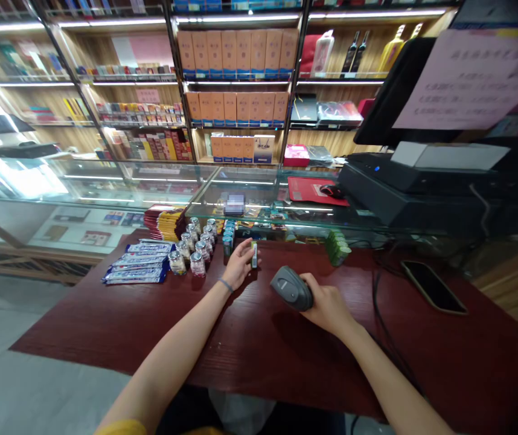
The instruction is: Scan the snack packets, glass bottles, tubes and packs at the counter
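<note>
At the far left of the dark reddish-brown wooden table (82, 317), flat blue-and-white shiny packets (139, 264) are lying in an overlapping pile. Just behind them, a row of thin red-and-yellow packets (163, 222) is sitting against the glass display counter (259, 208). To the right, small rounded jars with silvery tops (198, 264) are standing in two rows, and beside these a line of small blue packs (228, 238) is running back toward the glass.

Next, the left hand (239, 264), with a grey band (226, 284) circling its wrist, is gripping a small green-and-white box (254, 255) between its fingers. The box is standing upright just right of the blue packs; whether its bottom is touching the table is hard to tell.

Farther right, a dark grey plastic handheld scanner (291, 289) is pointing leftward toward the box, well apart from it. The right hand (326, 303) is closing around its handle. Behind that hand, small green packs (337, 248) are standing in a row. Black cables (379, 308) are trailing nearby, and a black-screened phone with a pale edge (433, 287) is lying at the right.
</note>
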Available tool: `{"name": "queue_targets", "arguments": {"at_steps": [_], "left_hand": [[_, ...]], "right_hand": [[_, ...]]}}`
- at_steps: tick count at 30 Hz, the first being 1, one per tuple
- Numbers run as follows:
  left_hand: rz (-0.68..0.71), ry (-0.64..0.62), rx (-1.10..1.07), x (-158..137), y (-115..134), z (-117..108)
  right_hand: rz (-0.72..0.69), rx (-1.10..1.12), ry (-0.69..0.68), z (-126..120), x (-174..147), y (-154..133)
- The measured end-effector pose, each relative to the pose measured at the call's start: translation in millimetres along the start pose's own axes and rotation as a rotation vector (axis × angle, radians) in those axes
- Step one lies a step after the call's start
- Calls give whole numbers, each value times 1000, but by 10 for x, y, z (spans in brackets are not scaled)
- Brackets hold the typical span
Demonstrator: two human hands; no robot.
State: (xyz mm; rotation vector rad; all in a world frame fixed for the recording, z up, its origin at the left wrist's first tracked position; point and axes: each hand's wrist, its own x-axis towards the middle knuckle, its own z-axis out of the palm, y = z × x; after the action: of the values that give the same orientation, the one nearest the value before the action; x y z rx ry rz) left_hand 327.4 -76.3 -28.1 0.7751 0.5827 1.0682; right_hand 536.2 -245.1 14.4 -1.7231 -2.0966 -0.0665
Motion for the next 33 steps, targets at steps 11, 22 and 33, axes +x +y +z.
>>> {"name": "queue_targets", "arguments": {"at_steps": [11, 22, 33], "left_hand": [[494, 262, 552, 322, -151, 126], [585, 576, 932, 697, -234, 157], [529, 719, 880, 937, -276, 271]], "right_hand": [[204, 123, 221, 6, -6, 137], [268, 147, 254, -65, -36, 233], [271, 206, 244, -90, -57, 201]]}}
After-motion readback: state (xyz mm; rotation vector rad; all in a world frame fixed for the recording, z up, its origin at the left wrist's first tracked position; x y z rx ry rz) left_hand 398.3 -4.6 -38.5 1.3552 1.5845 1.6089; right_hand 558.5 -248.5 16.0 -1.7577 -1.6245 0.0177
